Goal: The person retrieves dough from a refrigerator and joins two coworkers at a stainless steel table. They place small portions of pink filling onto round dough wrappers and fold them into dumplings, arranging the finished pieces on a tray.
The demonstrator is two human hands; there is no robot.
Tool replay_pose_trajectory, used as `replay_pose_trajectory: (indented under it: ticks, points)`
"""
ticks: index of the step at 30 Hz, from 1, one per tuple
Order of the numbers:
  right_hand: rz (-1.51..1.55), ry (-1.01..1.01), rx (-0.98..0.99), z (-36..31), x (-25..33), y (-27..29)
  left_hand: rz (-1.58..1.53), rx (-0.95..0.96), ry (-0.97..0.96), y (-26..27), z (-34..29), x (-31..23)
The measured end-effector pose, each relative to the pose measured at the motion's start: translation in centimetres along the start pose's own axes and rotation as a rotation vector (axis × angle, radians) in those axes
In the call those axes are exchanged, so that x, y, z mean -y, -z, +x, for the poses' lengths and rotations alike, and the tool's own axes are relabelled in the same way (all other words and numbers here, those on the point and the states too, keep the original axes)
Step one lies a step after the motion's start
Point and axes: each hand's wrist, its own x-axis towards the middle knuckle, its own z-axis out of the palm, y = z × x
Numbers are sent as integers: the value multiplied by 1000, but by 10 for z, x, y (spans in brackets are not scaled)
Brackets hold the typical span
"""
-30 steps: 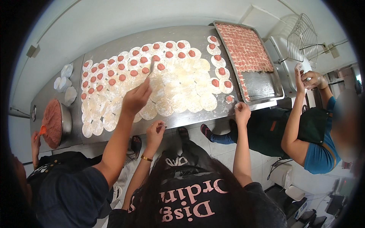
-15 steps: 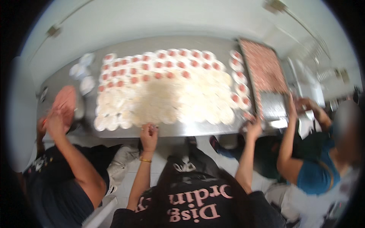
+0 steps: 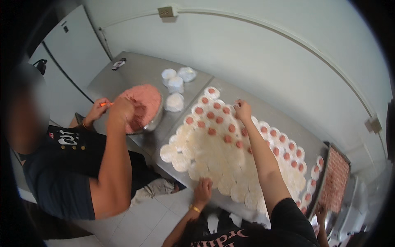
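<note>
My left hand [image 3: 202, 191], with a bracelet on the wrist, is curled closed at the near edge of the pale round dough wrappers [image 3: 228, 183]; what it holds, if anything, is hidden. Stretched across the sheet, my right hand [image 3: 243, 110] is pinched closed at the far edge of the wrappers. Something small may be at its fingertips, but I cannot make it out. Many far-side wrappers carry a small pink dab of ground meat [image 3: 216, 106], while the nearer ones are bare. My right forearm hides part of the rows.
At left, a co-worker's hand [image 3: 122, 110] works in a metal bowl [image 3: 158, 119] of pink ground meat. Wrapped white stacks [image 3: 175, 85] stand beside it. At right lies a metal tray [image 3: 347, 158] of ground meat, with another person's hand [image 3: 322, 212] near it.
The view has swung left. My right hand has gone from beside the meat tray to the far edge of the wrappers. My left hand stays at the near edge.
</note>
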Motion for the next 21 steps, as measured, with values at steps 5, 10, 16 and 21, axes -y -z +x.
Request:
replay_pose_trajectory:
  ticks: [5,10,16,21]
  points:
    - [-193,-143,129,74,4,-106,84,-9,-31,7,3,-6]
    - [-100,-163,-21,86,-16,-161,33,84,49,12,1,-11]
    - [1125,-674,6,111,-40,-134,59,117,33,11,2,-9]
    - [1579,-617,-1,54,-34,-37,94,50,-8,8,2,-7]
